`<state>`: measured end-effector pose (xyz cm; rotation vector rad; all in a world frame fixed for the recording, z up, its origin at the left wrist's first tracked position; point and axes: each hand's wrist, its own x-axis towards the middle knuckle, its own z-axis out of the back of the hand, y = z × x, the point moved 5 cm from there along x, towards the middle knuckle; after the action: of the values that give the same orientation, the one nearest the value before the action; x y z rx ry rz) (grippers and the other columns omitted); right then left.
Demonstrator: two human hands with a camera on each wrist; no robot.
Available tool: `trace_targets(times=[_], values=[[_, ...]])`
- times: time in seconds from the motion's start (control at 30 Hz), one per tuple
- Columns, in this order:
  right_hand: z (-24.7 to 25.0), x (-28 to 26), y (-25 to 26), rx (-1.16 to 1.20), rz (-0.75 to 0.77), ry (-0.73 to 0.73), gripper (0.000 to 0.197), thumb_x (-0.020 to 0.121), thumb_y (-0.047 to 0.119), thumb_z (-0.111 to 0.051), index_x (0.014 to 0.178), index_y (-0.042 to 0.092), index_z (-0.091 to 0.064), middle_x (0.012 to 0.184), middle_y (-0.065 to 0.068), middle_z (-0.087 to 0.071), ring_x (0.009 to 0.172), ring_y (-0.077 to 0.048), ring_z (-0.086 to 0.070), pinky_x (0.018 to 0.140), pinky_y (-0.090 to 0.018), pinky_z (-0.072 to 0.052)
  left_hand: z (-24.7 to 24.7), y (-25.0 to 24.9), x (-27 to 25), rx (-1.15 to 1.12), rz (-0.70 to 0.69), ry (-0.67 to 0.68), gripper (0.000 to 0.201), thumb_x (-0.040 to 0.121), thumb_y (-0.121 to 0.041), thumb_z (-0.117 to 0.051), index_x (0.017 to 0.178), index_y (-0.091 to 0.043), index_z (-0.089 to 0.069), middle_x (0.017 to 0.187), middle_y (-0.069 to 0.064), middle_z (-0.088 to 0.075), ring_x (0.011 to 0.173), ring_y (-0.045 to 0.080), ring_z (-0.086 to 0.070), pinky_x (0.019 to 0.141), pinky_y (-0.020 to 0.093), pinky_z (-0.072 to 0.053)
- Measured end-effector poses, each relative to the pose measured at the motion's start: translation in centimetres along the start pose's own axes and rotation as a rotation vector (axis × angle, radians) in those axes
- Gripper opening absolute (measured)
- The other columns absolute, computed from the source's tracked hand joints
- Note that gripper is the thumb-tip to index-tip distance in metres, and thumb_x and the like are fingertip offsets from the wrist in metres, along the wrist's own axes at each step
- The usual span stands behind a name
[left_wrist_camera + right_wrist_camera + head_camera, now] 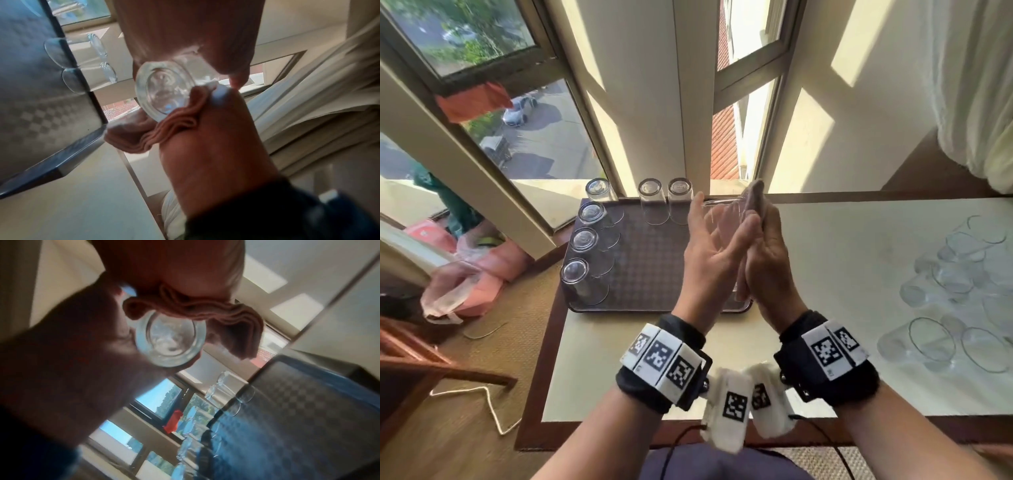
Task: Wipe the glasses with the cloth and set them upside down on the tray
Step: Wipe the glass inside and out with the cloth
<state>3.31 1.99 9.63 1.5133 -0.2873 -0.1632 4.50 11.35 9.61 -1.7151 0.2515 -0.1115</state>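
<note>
- A clear drinking glass (726,219) is held between both hands above the right edge of the dark checker-patterned tray (654,274), at the centre of the head view; its thick round base (164,92) faces both wrist cameras
- The step in hand is judged to be the wiping itself: the glass would best be turned slowly against the folded pinkish-brown cloth (144,133), so that wall and rim are all covered, with pressure kept light on the thin wall
- The left hand (709,253) is seen with fingers spread and nearly straight, the palm laid against the side of the glass; a loosely open, supporting hold is judged
- The right hand (770,260) is pressed to the other side, the cloth bunched between it and the glass; whether its fingers curl round the cloth cannot be told, being hidden and blurred
- Six wiped glasses (585,240) are already set mouth down along the left and far edges of the tray
- A cluster of unwiped glasses (955,281) is left on the pale table (842,240) at the right of the frame
</note>
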Motion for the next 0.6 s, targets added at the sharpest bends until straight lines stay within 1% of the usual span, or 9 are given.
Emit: trace_targets(times=[0.07, 0.13, 0.2, 0.27, 0.33, 0.4, 0.47, 0.53, 0.6], values=[[-0.1, 0.1, -0.1, 0.344, -0.152, 0.086, 0.055, 0.098, 0.048, -0.036, 0.143, 0.017, -0.043, 0.137, -0.013, -0.057, 0.123, -0.026, -0.060, 0.104, -0.056, -0.047, 0.0, -0.4, 0.2, -0.122, 0.035, 0.044, 0.071, 0.088, -0.050, -0.066, 0.146, -0.019, -0.039, 0.139, -0.001, -0.060, 0.129, 0.014, -0.058, 0.107, 0.040, -0.049], [-0.1, -0.1, 0.1, 0.514, -0.239, 0.150, 0.060, 0.097, 0.047, -0.036, 0.143, 0.008, -0.043, 0.138, -0.016, -0.058, 0.125, -0.032, -0.059, 0.106, -0.057, -0.045, 0.1, -0.4, 0.4, -0.227, 0.058, 0.140, 0.035, 0.097, -0.040, -0.050, 0.128, -0.025, -0.057, 0.126, -0.006, -0.068, 0.121, 0.013, -0.063, 0.101, 0.035, -0.052], [0.1, 0.1, 0.1, 0.461, -0.205, 0.095, 0.058, 0.096, 0.047, -0.037, 0.139, 0.009, -0.045, 0.134, -0.015, -0.061, 0.121, -0.032, -0.061, 0.103, -0.060, -0.047, 0.4, -0.7, 0.5, -0.160, 0.052, 0.167, 0.038, 0.099, -0.041, -0.045, 0.135, -0.028, -0.051, 0.129, -0.010, -0.066, 0.119, 0.005, -0.062, 0.098, 0.026, -0.051], [0.5, 0.3, 0.3, 0.199, -0.099, 0.004, 0.052, 0.097, 0.049, -0.035, 0.138, 0.018, -0.044, 0.126, -0.002, -0.064, 0.115, -0.024, -0.064, 0.097, -0.060, -0.050, 0.7, -0.8, 0.6, -0.087, 0.016, 0.108, 0.055, 0.101, -0.031, -0.043, 0.154, -0.024, -0.027, 0.140, -0.009, -0.057, 0.117, -0.004, -0.059, 0.095, 0.015, -0.049], [0.4, 0.4, 0.3, -0.115, 0.032, -0.032, 0.048, 0.097, 0.056, -0.033, 0.139, 0.034, -0.040, 0.119, 0.010, -0.064, 0.106, -0.018, -0.067, 0.088, -0.057, -0.055, 0.6, -0.8, 0.6, -0.074, -0.004, 0.076, 0.066, 0.104, -0.027, -0.044, 0.160, -0.022, -0.010, 0.154, 0.001, -0.041, 0.122, -0.001, -0.055, 0.098, 0.016, -0.048], [0.1, 0.4, 0.1, -0.153, 0.070, -0.017, 0.044, 0.096, 0.056, -0.033, 0.137, 0.041, -0.039, 0.124, 0.005, -0.063, 0.108, -0.021, -0.066, 0.089, -0.056, -0.055, 0.4, -0.8, 0.4, -0.029, -0.013, 0.038, 0.081, 0.097, -0.037, -0.059, 0.160, -0.024, -0.009, 0.152, -0.002, -0.039, 0.122, -0.001, -0.056, 0.095, 0.015, -0.050], [-0.4, 0.6, 0.0, 0.230, -0.036, 0.062, 0.044, 0.099, 0.046, -0.038, 0.138, 0.028, -0.046, 0.131, -0.006, -0.061, 0.118, -0.028, -0.062, 0.099, -0.056, -0.050, 0.4, -0.7, 0.4, -0.002, -0.015, 0.033, 0.086, 0.087, -0.047, -0.067, 0.156, -0.018, -0.023, 0.146, 0.001, -0.050, 0.125, 0.005, -0.058, 0.096, 0.020, -0.052], [-1.1, 0.3, -0.1, 0.660, -0.216, 0.183, 0.054, 0.101, 0.042, -0.035, 0.143, 0.010, -0.044, 0.140, -0.016, -0.056, 0.129, -0.032, -0.055, 0.105, -0.049, -0.048, 0.2, -1.4, 0.5, -0.105, 0.002, 0.082, 0.043, 0.095, -0.034, -0.055, 0.133, -0.014, -0.048, 0.123, -0.002, -0.065, 0.109, -0.001, -0.066, 0.086, 0.016, -0.053], [-1.2, 0.1, -0.3, 0.799, -0.304, 0.217, 0.059, 0.102, 0.044, -0.033, 0.146, 0.007, -0.041, 0.145, -0.017, -0.052, 0.134, -0.032, -0.051, 0.105, -0.044, -0.049, 0.4, -1.7, 1.0, -0.112, 0.013, 0.119, 0.022, 0.102, -0.021, -0.043, 0.121, -0.019, -0.053, 0.112, -0.007, -0.066, 0.098, -0.005, -0.068, 0.081, 0.013, -0.052]])
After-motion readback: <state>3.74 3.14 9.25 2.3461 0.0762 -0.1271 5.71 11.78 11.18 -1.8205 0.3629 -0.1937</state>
